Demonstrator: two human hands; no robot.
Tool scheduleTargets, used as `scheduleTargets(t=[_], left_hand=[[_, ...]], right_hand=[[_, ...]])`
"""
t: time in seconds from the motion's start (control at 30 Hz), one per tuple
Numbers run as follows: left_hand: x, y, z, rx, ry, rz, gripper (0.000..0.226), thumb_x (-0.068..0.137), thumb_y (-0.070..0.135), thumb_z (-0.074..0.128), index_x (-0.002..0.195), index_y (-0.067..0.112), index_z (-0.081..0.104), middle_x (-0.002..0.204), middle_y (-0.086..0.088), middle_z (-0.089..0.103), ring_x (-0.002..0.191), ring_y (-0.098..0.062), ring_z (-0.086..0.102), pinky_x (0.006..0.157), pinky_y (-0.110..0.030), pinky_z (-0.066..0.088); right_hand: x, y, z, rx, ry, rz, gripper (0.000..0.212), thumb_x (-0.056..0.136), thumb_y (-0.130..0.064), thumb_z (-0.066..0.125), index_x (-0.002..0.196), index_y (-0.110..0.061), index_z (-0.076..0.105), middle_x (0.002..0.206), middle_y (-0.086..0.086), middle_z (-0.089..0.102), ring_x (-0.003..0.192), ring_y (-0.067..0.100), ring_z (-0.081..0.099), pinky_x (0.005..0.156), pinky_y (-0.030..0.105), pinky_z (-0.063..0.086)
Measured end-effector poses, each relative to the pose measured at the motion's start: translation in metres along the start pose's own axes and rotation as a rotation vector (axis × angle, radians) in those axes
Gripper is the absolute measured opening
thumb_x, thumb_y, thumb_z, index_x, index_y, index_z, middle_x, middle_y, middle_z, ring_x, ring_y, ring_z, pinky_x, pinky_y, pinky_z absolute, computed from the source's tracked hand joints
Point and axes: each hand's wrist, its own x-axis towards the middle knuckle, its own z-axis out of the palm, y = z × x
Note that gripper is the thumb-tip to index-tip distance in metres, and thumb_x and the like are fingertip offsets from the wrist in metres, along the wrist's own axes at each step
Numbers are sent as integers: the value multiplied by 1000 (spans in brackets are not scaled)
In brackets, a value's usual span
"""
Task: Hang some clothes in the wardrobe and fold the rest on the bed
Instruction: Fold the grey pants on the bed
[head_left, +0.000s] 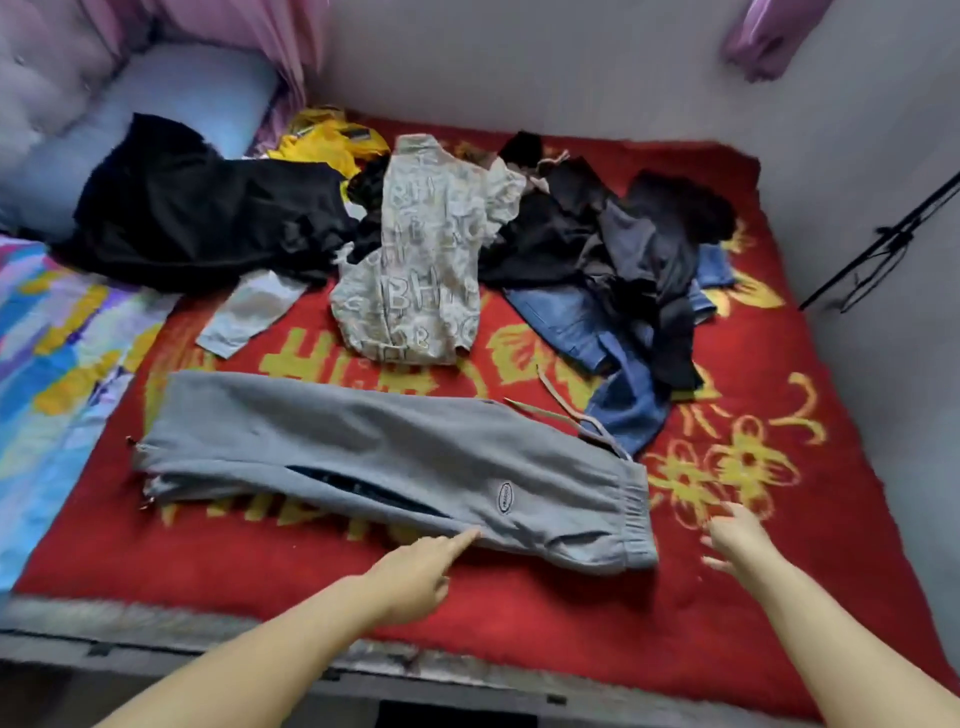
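Grey sweatpants (395, 457) lie flat across the red bed cover (753, 597), legs stacked, waistband to the right. My left hand (421, 569) points a straight finger at the pants' near edge and touches it; it holds nothing. My right hand (737, 540) hovers with spread fingers just right of the waistband, blurred and empty. Behind lies a heap of unfolded clothes: a beige letter-print top (415, 260), black garments (197, 218), blue jeans (613, 364), dark clothes (639, 239) and a yellow piece (332, 140).
A pale blue pillow (171, 98) and padded headboard (47, 67) sit at the back left. A multicoloured sheet (47, 353) covers the left side. Walls close the back and right; a black stand (883, 244) leans at the right. The bed's front edge (467, 670) runs below my arms.
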Motion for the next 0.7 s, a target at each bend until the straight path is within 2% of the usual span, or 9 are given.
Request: scheduleTargets(t=[0.07,0.1,0.17,0.23,0.4,0.5,0.53,0.6,0.7], left_hand=[[8,0,5,-74,19,-49,72,93,16,41,153,31,7,146,-5,41,130,-24,43,103,-36,39],[12,1,4,-117,47,-70,69,93,16,41,153,31,9,146,-4,41,131,-23,42,103,-34,39],[23,3,1,-190,108,-111,66,94,16,42,153,30,15,145,-2,42,130,-21,43,101,-31,39],[37,3,-4,-233,173,-133,63,95,16,42,152,28,19,143,-2,45,127,-21,45,100,-29,39],[55,-14,-12,-343,239,-187,60,95,13,41,151,24,23,139,-4,48,127,-19,44,100,-30,37],[50,-45,-4,-398,225,-230,56,96,14,40,150,22,27,141,-4,46,127,-18,44,101,-30,39],[48,-56,0,-414,217,-245,54,97,14,41,149,22,29,141,-4,46,127,-17,45,101,-29,39],[40,-88,6,-442,183,-282,53,97,15,41,148,23,31,141,-2,46,126,-17,47,99,-30,41],[27,-155,12,-475,148,-334,50,98,16,41,147,23,33,142,-2,45,125,-17,47,100,-31,41]], right_hand=[[8,1,13,-34,-85,-35,35,92,7,36,120,-9,49,91,12,57,94,30,58,76,43,48],[10,-3,24,-65,-130,-68,30,91,7,38,115,-7,51,94,13,60,88,26,58,74,43,51],[11,-9,50,-154,-232,-129,33,94,2,41,123,-9,52,115,18,60,94,27,58,79,46,52],[11,-18,79,-249,-327,-192,43,95,-3,40,137,-13,43,118,13,54,104,31,58,79,43,53],[1,-25,138,-480,-443,-331,45,92,-3,37,135,-10,46,113,10,54,87,25,55,83,42,53],[-4,-19,168,-574,-474,-349,46,91,-4,38,135,-13,46,124,12,54,81,22,56,70,32,50],[-5,-18,176,-615,-477,-363,46,90,-3,39,135,-13,47,126,12,55,82,23,57,68,27,47],[-11,-14,201,-688,-476,-395,46,90,-2,40,135,-11,47,130,13,54,98,26,58,73,23,40],[-26,-12,259,-727,-463,-402,43,91,0,41,133,-7,50,130,16,54,111,25,55,82,23,39]])
